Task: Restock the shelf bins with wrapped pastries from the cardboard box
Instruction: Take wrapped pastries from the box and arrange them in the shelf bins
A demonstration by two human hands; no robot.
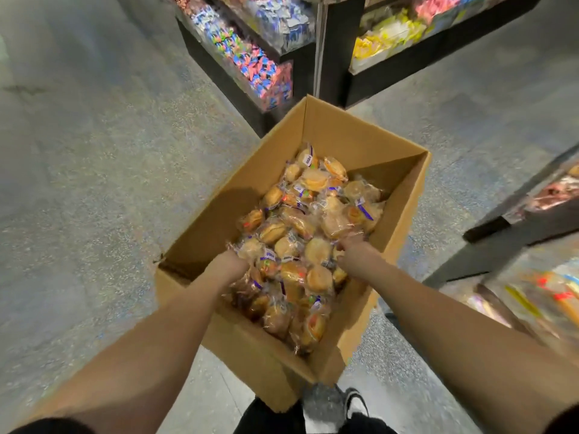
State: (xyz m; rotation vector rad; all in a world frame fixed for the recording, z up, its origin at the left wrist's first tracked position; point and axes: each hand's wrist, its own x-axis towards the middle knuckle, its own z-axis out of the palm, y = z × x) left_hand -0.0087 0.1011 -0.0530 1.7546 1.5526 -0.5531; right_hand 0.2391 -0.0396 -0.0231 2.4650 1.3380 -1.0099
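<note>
**A:** What took up most of the view?

**B:** The speckled grey floor [94, 183], running under everything. On it stood black shelf units [332, 57] at the top, their clear-fronted shelf bins [266, 76] heaped with pink, blue and white wrapped sweets on the left face and yellow packets [385, 36] on the right face. Another dark shelf [517, 220] came in from the right edge, blurred, with bright packets [532, 296] below it.

**A:** And the cardboard box [360, 136]?

**B:** It sat open-topped on the floor in the middle, just in front of the corner where the two shelf faces met, one corner pointing toward them. The near end was close to the person's dark trouser legs and a black-and-white shoe [355, 402].

**A:** What was in it?

**B:** A loose heap of wrapped pastries [300, 227], golden rounds in clear film with purple and white labels, filling most of the bottom and piled thicker toward the near end.

**A:** Where were the hands?

**B:** Both bare forearms reached down into the box. The left hand [227, 264] was buried in the pile at the left side, fingers hidden among the wrappers, so I couldn't tell whether it held anything. The right hand [352, 252] was down on the pastries toward the right side, its fingers blurred and mostly out of sight; its hold couldn't be judged either.
</note>
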